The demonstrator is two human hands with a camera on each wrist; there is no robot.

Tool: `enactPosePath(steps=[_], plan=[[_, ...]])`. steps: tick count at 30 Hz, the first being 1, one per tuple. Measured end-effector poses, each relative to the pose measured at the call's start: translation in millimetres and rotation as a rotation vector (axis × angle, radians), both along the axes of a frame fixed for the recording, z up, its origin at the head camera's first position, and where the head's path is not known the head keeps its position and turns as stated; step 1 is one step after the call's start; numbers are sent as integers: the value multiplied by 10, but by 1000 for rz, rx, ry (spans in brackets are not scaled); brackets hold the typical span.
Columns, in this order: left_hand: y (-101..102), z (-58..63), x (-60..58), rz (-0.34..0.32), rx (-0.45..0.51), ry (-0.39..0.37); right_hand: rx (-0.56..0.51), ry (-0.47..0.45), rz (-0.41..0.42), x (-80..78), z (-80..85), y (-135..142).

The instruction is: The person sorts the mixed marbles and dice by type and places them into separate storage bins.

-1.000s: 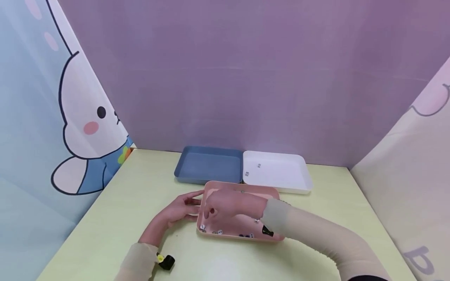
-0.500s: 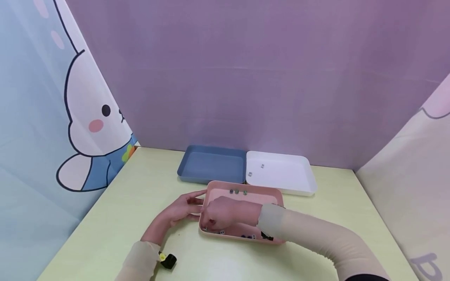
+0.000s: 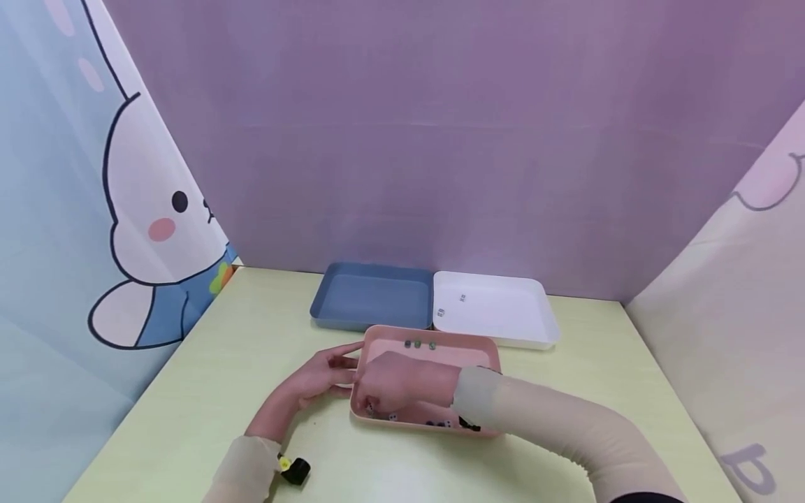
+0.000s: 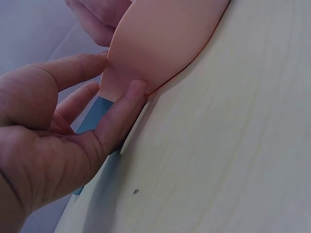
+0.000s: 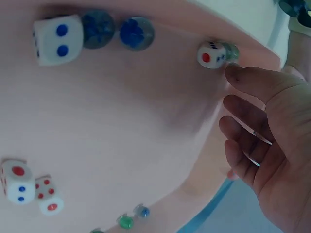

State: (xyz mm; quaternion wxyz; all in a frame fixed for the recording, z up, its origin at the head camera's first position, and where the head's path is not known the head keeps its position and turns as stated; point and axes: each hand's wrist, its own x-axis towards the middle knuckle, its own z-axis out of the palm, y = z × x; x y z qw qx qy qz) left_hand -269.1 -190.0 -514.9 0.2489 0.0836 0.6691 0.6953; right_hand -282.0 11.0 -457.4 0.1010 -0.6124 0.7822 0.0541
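Note:
My right hand (image 3: 385,381) reaches into the pink tray (image 3: 465,340), its fingers curled at the near left corner. A small spotted die (image 3: 370,412) shows at its fingertips, pinched there; in the right wrist view the thumb hides it. A white die (image 5: 211,55) and a clear marble (image 5: 232,51) lie close to that thumb. My left hand (image 3: 317,375) rests against the tray's left end from outside. Its thumb (image 4: 129,107) presses the outer wall, and the fairly straight index finger touches the rim.
Behind the pink tray stand a blue tray (image 3: 377,297) and a white tray (image 3: 503,307) holding two dice. Along the near wall lie another die (image 5: 58,41) and dark blue marbles (image 5: 137,34). Several marbles, one a green marble (image 5: 125,222), line the far wall.
The right hand has moved down and left to the tray's near left corner, and the die there has shifted slightly right. Marbles at the far wall came into sight. The left hand stays put.

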Motion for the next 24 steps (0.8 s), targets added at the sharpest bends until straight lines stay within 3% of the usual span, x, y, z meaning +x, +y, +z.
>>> enactPosePath(steps=[8,13,16,24], plan=[[-2,14,8,1,6,-4,-86,-43,-90,-55,259,306],[-39,-8,3,-1,6,-13,-232,-331,-252,-147,342,569],[-52,-8,8,1,7,-19,-328,-455,-325,-227,322,706],[-38,16,24,-12,14,-14,-561,-577,-513,-421,347,1044]])
